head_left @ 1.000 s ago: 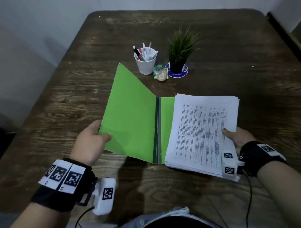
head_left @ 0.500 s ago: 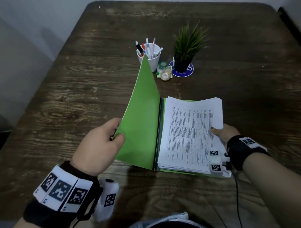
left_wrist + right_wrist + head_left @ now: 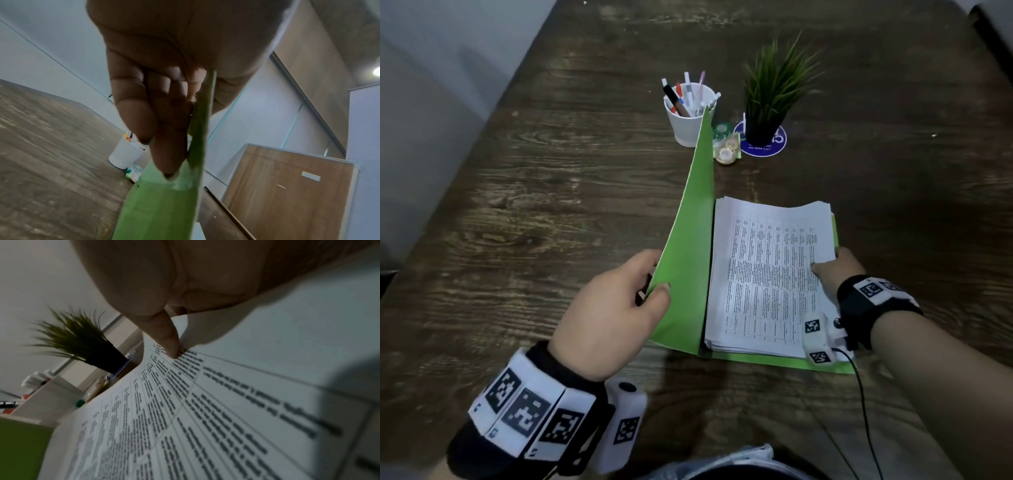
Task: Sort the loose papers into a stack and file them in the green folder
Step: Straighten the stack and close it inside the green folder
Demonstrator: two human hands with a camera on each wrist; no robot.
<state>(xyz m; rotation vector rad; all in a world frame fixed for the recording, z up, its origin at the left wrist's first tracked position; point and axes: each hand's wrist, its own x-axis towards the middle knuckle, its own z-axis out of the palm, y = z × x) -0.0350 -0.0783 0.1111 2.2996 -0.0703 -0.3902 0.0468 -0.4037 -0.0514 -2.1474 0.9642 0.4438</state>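
**Folder cover raised, stack inside**

Head view: the green folder [image 3: 690,260] lies open on the table [image 3: 524,212], its left cover lifted nearly upright. The left hand [image 3: 613,311] pinches the cover's outer edge, thumb on the inner face and fingers behind. The stack [image 3: 767,274] of printed papers lies on the folder's right half, against the spine, with green showing along its right and near edges. The right hand [image 3: 832,270] holds the stack's right edge, thumb on the top sheet; its fingers are hidden beneath. Beyond the folder stand a white cup [image 3: 690,113] of pens, a potted plant [image 3: 774,99] on a blue coaster [image 3: 760,144], and some small items [image 3: 726,147] between them. The raised cover's tip hides part of the cup.

Left wrist view: fingers [image 3: 144,113] lie against one face of the cover [image 3: 164,203], seen edge-on, the thumb on the other. The cup [image 3: 125,154] stands past it.

Right wrist view: the thumb [image 3: 166,335] presses on the printed top sheet [image 3: 185,418]. The plant [image 3: 82,340] rises beyond, with the green cover [image 3: 22,447] at lower left.
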